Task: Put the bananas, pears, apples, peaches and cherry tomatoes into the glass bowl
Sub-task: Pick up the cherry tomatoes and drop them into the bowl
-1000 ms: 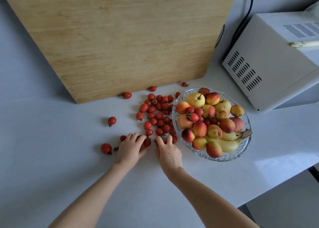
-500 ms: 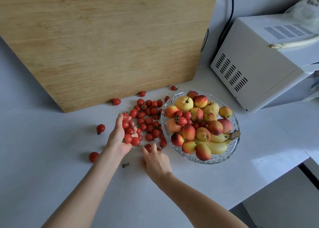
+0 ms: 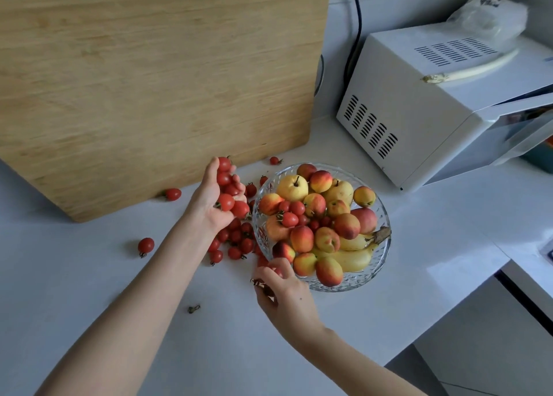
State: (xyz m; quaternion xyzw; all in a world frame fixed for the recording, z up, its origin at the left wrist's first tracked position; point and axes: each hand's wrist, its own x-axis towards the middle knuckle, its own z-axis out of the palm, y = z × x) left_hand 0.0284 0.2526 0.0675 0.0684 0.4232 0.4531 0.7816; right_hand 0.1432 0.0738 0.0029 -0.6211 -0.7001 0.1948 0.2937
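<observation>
The grip of our left hand (image 3: 214,207) is cupped round a heaped handful of cherry tomatoes (image 3: 226,201), raised just left of the glass bowl (image 3: 347,284). The grip of our right hand (image 3: 287,297) curls at the bowl's near rim, pinching what looks like one or two more, mostly hidden. The bowl stands mid-worktop, already piled with pears (image 3: 291,187), peaches (image 3: 302,238) and bananas (image 3: 353,258); we cannot tell apples from peaches. A loose cluster (image 3: 236,240) lies against its left wall, with strays (image 3: 145,245) towards the left edge and the back. We judge the tomatoes light, smooth, apt to roll and easily crushed, so a loose cupped palm suits them better than a squeeze. The worktop (image 3: 89,276) is open at its near-left corner. A leaning cutting board (image 3: 149,81) walls the back, a microwave (image 3: 419,111) fills the back right corner, and the right edge drops away close beyond the bowl.
</observation>
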